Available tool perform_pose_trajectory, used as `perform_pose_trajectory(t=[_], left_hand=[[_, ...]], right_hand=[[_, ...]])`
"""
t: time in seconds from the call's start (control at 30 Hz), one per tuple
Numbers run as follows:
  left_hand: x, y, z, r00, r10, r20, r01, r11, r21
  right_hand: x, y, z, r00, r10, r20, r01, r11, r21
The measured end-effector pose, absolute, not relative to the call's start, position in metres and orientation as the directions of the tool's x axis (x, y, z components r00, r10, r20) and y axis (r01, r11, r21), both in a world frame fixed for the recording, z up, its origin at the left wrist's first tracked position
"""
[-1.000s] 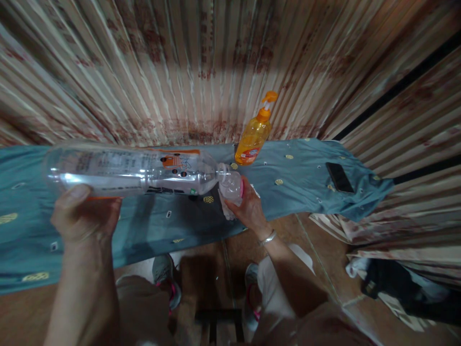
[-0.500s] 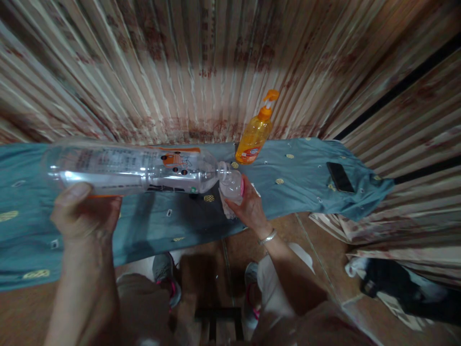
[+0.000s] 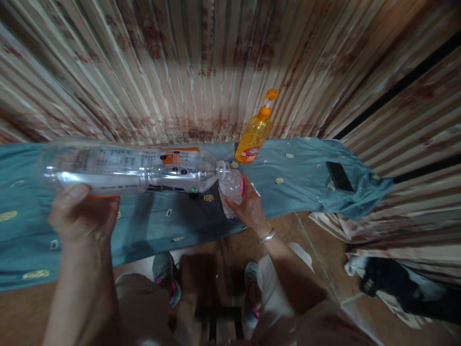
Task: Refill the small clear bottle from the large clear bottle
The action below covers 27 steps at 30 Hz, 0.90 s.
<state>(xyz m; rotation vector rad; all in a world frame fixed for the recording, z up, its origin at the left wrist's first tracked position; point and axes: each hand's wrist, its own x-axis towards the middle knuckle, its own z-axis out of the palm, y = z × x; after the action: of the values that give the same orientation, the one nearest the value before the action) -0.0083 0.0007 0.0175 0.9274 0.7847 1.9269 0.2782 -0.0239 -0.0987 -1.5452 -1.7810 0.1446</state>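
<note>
My left hand (image 3: 84,211) is closed around the lower part of a large clear plastic bottle (image 3: 173,170) with an orange and black print. The bottle lies almost level in the air, its neck pointing right. At its mouth is a small clear container (image 3: 229,185) with a pink end, which my right hand (image 3: 250,204) grips; whether the two rims touch I cannot tell. A crumpled whitish tissue or cloth (image 3: 227,207) shows just below the container, partly hidden by my right hand.
An orange pump bottle (image 3: 253,139) stands behind my right hand on the blue-green cloth (image 3: 151,230) covering the table. A black phone (image 3: 339,176) lies farther right. Pleated curtains (image 3: 201,72) hang along the back and right. Dark clothing (image 3: 392,283) is at lower right.
The large bottle and my left hand have shifted very slightly left. My right hand and the small container stay almost where they were.
</note>
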Motion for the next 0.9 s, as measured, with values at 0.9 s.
perform_pose_trajectory(t=[0.9], left_hand=[[-0.0165, 0.0061, 0.0106, -0.313, 0.854, 0.415, -0.467, -0.519, 0.716]], right_hand=[[0.2784, -0.0238, -0.1008, 0.009, 0.869, 0.495, 0.815, 0.281, -0.507]])
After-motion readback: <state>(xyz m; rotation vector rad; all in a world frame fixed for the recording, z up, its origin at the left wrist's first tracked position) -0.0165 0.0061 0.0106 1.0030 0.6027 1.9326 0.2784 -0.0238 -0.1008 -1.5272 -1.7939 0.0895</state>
